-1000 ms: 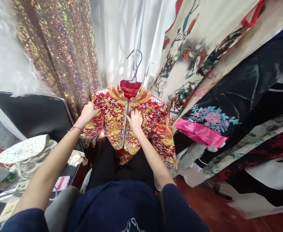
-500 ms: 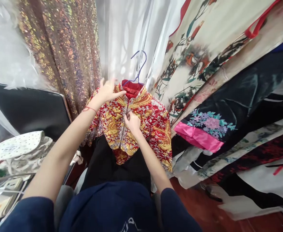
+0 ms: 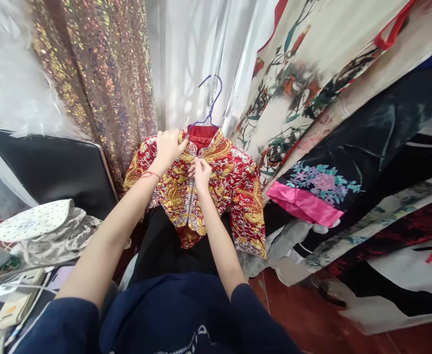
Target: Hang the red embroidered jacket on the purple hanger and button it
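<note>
Left hand (image 3: 169, 145) and right hand (image 3: 201, 172) pinch the red embroidered jacket (image 3: 234, 182) near its collar.

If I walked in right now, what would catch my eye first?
Probably the red jacket with gold embroidery at centre, hanging on a purple hanger, with the left hand at its collar and the right hand on its front seam. To its left hangs a shimmering sequined fabric; to the right, printed floral garments slope down.

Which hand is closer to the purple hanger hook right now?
Left. The left hand grips the jacket collar just below-left of the hanger hook; the right hand pinches the front placket lower down.
</note>
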`<act>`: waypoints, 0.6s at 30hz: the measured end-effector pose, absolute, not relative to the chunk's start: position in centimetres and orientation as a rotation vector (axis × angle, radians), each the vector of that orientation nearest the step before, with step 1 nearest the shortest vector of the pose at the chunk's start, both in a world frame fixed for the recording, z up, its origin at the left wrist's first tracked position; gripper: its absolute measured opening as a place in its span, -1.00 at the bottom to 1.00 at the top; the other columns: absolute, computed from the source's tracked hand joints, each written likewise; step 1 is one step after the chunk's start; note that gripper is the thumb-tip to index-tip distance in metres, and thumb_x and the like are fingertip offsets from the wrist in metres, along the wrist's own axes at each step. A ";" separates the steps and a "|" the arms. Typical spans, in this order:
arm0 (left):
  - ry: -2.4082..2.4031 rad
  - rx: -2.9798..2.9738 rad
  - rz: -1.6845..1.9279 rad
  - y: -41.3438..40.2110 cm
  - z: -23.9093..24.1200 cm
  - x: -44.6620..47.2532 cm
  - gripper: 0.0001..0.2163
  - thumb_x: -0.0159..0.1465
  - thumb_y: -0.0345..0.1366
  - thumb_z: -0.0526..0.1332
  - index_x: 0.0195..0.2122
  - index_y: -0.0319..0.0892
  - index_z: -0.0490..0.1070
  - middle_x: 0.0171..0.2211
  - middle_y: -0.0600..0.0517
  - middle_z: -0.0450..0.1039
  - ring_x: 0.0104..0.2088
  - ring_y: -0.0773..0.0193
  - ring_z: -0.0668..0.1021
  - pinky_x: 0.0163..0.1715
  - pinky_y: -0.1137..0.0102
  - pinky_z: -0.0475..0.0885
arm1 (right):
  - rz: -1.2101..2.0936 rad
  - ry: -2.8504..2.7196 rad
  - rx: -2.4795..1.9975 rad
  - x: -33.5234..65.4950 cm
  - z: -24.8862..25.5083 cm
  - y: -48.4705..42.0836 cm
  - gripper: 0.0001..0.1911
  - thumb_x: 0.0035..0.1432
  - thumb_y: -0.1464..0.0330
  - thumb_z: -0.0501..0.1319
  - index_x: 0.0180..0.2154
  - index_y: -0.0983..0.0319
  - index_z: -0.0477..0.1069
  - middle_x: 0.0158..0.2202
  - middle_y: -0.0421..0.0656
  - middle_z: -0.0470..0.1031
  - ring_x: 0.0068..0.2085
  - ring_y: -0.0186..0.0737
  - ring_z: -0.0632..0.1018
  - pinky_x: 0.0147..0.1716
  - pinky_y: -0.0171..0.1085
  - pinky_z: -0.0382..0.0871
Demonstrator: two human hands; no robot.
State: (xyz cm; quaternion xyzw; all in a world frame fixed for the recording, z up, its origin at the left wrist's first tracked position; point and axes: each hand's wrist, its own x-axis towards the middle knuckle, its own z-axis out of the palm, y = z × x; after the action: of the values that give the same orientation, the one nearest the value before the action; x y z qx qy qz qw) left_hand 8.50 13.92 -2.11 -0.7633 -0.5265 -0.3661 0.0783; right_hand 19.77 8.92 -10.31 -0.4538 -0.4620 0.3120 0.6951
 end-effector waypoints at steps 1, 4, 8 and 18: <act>-1.576 -2.291 -1.090 13.9 -2.1 8.5 -0.54 0.42 -0.02 -0.05 -0.07 -0.30 0.47 -0.09 -0.35 0.55 0.03 -0.19 0.53 0.15 0.00 0.22 | 0.698 -1.020 -1.015 19.7 -10.6 8.9 -0.61 0.38 0.12 0.07 -0.41 0.21 0.35 -0.63 -0.36 0.35 -0.67 -0.49 0.35 -0.62 -0.46 0.27; -1.559 -2.307 -1.099 13.8 -2.3 8.5 -0.60 0.42 -0.14 -0.06 -0.02 -0.29 0.45 -0.04 -0.33 0.54 0.08 -0.18 0.51 0.17 -0.01 0.18 | 0.725 -0.964 -1.034 19.2 -11.8 9.0 -0.63 0.38 0.16 0.06 -0.43 0.20 0.33 -0.64 -0.36 0.33 -0.66 -0.48 0.34 -0.60 -0.46 0.30; -1.544 -2.306 -1.113 13.7 -2.7 8.5 -0.63 0.40 -0.18 -0.04 0.02 -0.28 0.42 -0.02 -0.31 0.53 0.12 -0.21 0.48 0.19 -0.03 0.15 | 0.766 -0.899 -1.091 18.6 -15.0 8.8 -0.66 0.39 0.19 0.05 -0.41 0.19 0.33 -0.62 -0.35 0.35 -0.63 -0.46 0.38 -0.59 -0.45 0.31; -1.563 -2.286 -1.155 13.6 -3.1 8.7 -0.63 0.37 -0.11 0.02 0.00 -0.27 0.41 -0.03 -0.33 0.51 0.11 -0.26 0.47 0.19 -0.04 0.15 | 1.105 -0.749 -1.449 18.9 -29.7 7.1 -0.69 0.36 0.18 0.23 -0.03 0.29 0.46 -0.13 -0.13 0.55 -0.22 -0.27 0.59 -0.22 -0.20 0.56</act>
State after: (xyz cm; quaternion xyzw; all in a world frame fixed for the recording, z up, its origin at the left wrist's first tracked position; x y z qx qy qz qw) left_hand 8.72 13.63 -3.09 -0.7599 -0.5198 -0.3839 0.0706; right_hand 18.95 7.09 -29.70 -0.6127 -0.3170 0.4673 0.5529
